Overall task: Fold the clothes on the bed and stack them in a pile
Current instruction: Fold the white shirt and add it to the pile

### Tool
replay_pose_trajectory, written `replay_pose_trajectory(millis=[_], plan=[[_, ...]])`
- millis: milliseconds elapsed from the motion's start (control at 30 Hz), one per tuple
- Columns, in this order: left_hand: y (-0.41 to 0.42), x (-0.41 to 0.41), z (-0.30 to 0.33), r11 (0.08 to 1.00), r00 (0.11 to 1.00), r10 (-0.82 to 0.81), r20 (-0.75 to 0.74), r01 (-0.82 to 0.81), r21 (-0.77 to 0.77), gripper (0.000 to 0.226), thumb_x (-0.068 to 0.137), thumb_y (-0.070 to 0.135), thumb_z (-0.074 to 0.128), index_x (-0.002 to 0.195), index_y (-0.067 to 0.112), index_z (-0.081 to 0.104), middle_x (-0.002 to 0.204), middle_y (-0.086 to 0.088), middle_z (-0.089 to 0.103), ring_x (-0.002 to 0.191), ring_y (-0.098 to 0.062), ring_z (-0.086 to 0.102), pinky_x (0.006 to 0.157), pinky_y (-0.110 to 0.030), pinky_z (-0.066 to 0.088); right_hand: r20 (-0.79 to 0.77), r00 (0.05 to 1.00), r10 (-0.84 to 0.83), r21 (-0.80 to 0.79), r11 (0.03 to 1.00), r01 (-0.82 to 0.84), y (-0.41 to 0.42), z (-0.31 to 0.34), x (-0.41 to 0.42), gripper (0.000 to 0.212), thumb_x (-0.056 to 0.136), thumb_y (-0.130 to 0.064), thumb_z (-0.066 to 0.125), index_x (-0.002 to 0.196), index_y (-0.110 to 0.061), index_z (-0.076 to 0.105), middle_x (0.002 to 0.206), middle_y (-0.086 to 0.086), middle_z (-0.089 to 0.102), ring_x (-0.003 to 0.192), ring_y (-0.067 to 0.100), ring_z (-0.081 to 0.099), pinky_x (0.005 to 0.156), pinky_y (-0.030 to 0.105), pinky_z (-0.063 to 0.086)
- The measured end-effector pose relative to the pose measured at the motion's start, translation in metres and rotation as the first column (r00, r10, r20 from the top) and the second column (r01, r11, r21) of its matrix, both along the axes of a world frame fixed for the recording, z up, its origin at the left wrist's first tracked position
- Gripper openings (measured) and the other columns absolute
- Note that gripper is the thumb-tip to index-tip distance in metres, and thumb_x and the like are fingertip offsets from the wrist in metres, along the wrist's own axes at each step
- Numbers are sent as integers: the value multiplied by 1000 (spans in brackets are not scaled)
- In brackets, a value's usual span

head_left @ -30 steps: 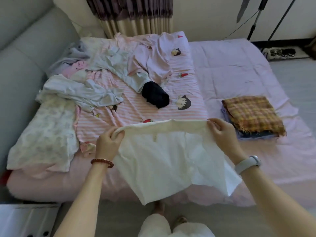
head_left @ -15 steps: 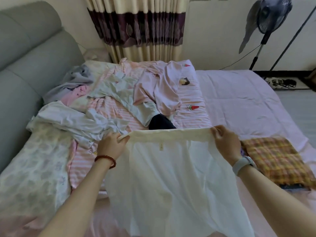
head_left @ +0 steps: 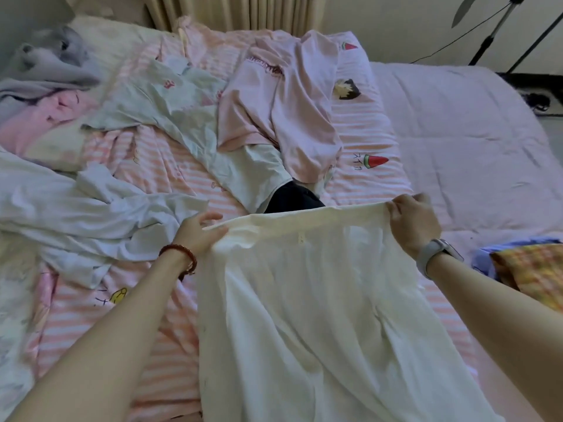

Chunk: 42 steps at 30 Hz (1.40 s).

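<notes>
Both hands, left (head_left: 198, 231) and right (head_left: 411, 222), seemingly pinch the white garment's (head_left: 320, 300) top edge, spreading it flat on the bed (head_left: 457, 117) for folding.

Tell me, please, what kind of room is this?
Most likely a home bedroom: a wide bed with a pink striped cartoon-print sheet, loose clothes such as a pale pink shirt scattered on it, and beige pleated curtains behind.

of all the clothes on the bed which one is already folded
The plaid garment at the right edge, lying flat and squared on top of a blue piece. The rest lie crumpled, and the cream garment is still held spread.
</notes>
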<state>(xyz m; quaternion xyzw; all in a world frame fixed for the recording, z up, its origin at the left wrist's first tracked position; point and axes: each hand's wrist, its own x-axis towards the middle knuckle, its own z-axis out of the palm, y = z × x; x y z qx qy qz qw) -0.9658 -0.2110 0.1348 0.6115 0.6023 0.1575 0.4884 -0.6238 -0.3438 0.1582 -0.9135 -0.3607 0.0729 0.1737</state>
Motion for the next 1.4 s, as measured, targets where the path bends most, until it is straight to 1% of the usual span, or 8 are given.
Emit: replay_pose_trajectory(millis=[167, 367, 567, 667, 800, 1067, 1233, 1400], plan=[[10, -12, -16, 979, 955, 198, 219, -182, -94, 16, 86, 17, 63, 88, 33, 63, 112, -8, 63, 88, -20, 59, 71, -36, 45, -15, 1000, -4, -45, 999, 4, 6, -22, 7, 23, 96, -28, 43, 105, -13, 58, 102, 20, 63, 93, 40, 55, 69, 33, 32], [20, -9, 1, 991, 970, 61, 236, -86, 99, 26, 92, 12, 52, 78, 33, 47, 80, -14, 51, 70, -22, 47, 66, -33, 38, -102, 992, 73, 130, 990, -60, 10, -21, 6, 20, 96, -20, 47, 109, -10, 59, 105, 18, 65, 98, 38, 57, 71, 31, 34], [2, -10, 15, 997, 969, 23, 247, -4, -74, 39, 90, -5, 47, 69, 22, 67, 92, -11, 59, 80, -20, 52, 71, -30, 43, -185, 979, 88, 178, 983, -55, -6, -11, 14, 19, 95, -16, 49, 106, -4, 59, 103, 18, 64, 98, 35, 56, 78, 35, 40], [-11, -8, 18, 987, 981, -133, 139, 143, -68, 14, 84, 7, 65, 92, 18, 68, 106, -6, 62, 97, -12, 55, 81, -9, 44, -129, 986, 105, 168, 982, -83, -14, -9, 18, 19, 95, -18, 50, 102, -3, 59, 99, 20, 64, 94, 37, 56, 77, 39, 41], [-32, -2, 13, 976, 968, -163, -190, 187, 116, 39, 69, 18, 80, 106, 21, 66, 109, 3, 41, 100, -7, 44, 88, -8, 27, -85, 991, 99, 231, 970, -77, -25, -5, 19, 18, 94, -18, 50, 101, -4, 59, 96, 22, 65, 91, 40, 57, 76, 42, 42], [-81, -2, 41, 912, 982, 49, -185, 31, 409, 12, 67, 7, 80, 71, 7, 68, 113, 0, 49, 107, -17, 47, 90, -25, 36, -117, 990, 81, 403, 915, -27, -69, 2, 9, 15, 93, -8, 51, 100, 4, 58, 96, 26, 61, 91, 41, 54, 79, 41, 40], [-132, -17, 88, 903, 994, 2, -106, 44, 428, 14, 74, 2, 73, 73, 13, 66, 86, 5, 60, 86, -15, 56, 70, -9, 36, -56, 987, 152, 473, 874, -108, -115, 32, 6, 33, 87, -27, 44, 94, 1, 58, 82, 15, 58, 79, 37, 55, 72, 37, 38], [-140, -15, 112, 912, 982, -9, -187, 85, 400, 14, 85, 13, 64, 73, 17, 57, 72, 2, 62, 78, -22, 58, 69, -27, 39, 264, 942, 207, 378, 876, -298, -120, 65, 12, 37, 87, -34, 45, 83, -2, 63, 66, 20, 65, 64, 43, 63, 57, 39, 45]])
